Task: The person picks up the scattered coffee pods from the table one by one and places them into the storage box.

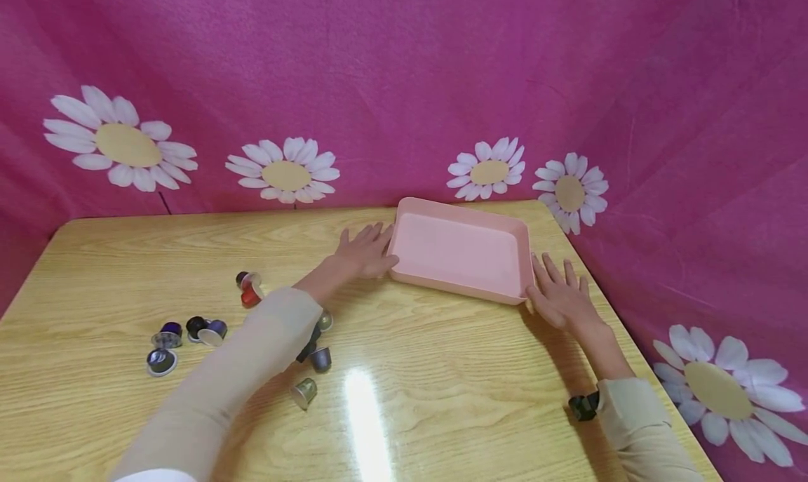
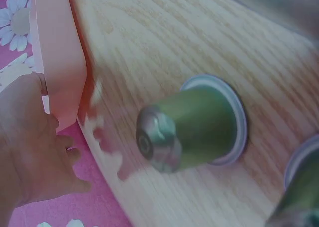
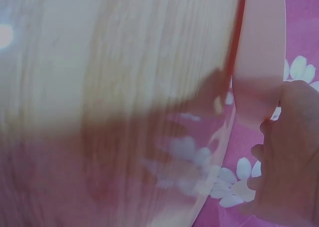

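A shallow pink tray [image 1: 459,246] lies at the back of the wooden table, turned slightly askew. My left hand [image 1: 366,252] is at its left end, fingers spread and thumb against the rim. At the right end, my right hand [image 1: 562,296] has its thumb by the near corner and its fingers straight along the outer side. In the left wrist view, a green coffee capsule [image 2: 194,124] lies on its side close to the camera. The right wrist view shows the right hand [image 3: 291,157] at the tray's outer wall [image 3: 259,52].
Several coffee capsules lie scattered on the left: a red one [image 1: 250,297], a purple one [image 1: 169,333], a dark one [image 1: 161,360]. Beside my left forearm lie a grey capsule [image 1: 320,359] and a pale green one [image 1: 304,393]. A pink flowered cloth [image 1: 379,103] hangs behind the table.
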`<action>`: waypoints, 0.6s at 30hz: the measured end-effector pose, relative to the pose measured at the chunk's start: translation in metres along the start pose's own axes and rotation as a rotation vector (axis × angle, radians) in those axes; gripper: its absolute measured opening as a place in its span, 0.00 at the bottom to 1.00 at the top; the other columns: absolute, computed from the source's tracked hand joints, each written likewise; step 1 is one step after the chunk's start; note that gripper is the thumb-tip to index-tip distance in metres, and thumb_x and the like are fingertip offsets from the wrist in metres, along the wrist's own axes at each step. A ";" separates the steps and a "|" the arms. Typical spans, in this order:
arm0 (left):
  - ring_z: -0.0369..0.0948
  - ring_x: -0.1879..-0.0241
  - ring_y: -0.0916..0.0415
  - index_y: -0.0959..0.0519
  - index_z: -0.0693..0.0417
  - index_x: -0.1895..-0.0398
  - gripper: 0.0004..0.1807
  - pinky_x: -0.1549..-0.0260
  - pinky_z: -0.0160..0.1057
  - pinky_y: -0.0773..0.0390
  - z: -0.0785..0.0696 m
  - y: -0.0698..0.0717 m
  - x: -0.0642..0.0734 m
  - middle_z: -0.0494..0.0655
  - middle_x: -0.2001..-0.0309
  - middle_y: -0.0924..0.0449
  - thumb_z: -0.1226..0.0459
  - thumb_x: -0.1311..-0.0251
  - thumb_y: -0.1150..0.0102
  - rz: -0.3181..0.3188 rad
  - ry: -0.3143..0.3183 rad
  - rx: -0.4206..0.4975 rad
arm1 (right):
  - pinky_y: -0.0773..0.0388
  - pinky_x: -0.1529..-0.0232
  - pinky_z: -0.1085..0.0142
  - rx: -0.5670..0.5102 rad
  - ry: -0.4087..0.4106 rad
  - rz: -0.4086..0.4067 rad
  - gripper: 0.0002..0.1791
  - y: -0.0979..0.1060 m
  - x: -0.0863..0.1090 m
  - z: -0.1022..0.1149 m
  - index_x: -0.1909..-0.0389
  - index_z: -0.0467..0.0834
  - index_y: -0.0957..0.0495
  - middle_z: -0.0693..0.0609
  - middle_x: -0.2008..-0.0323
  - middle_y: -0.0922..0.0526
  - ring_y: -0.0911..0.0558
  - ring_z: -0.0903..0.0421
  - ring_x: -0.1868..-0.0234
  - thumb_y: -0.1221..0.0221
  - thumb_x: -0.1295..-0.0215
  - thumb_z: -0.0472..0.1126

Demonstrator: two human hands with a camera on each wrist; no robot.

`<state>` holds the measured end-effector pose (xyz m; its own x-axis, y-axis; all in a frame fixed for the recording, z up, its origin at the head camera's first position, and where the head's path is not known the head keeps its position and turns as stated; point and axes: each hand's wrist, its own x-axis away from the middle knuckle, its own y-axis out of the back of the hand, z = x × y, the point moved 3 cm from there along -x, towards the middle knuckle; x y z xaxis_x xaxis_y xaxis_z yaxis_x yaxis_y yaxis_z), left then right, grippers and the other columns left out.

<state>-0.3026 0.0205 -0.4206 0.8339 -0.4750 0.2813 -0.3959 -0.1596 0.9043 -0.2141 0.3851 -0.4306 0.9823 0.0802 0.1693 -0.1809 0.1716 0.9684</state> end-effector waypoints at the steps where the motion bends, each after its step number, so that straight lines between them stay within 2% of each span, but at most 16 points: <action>1: 0.49 0.22 0.64 0.62 0.49 0.19 0.40 0.30 0.61 0.67 0.001 0.001 0.001 0.52 0.20 0.63 0.44 0.26 0.66 -0.002 -0.001 0.006 | 0.68 0.36 0.26 -0.001 0.004 -0.002 0.38 0.001 0.000 0.001 0.20 0.41 0.59 0.33 0.23 0.59 0.65 0.25 0.27 0.68 0.21 0.59; 18: 0.52 0.23 0.65 0.60 0.51 0.19 0.40 0.31 0.65 0.69 0.024 0.007 0.023 0.55 0.20 0.63 0.45 0.27 0.64 -0.053 0.016 0.046 | 0.69 0.35 0.29 0.008 0.046 -0.017 0.37 0.008 -0.011 0.026 0.21 0.41 0.57 0.36 0.22 0.59 0.65 0.28 0.26 0.65 0.21 0.56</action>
<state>-0.2955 -0.0118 -0.4157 0.8600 -0.4513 0.2383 -0.3679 -0.2246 0.9023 -0.2253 0.3596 -0.4201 0.9820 0.1223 0.1441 -0.1633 0.1653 0.9726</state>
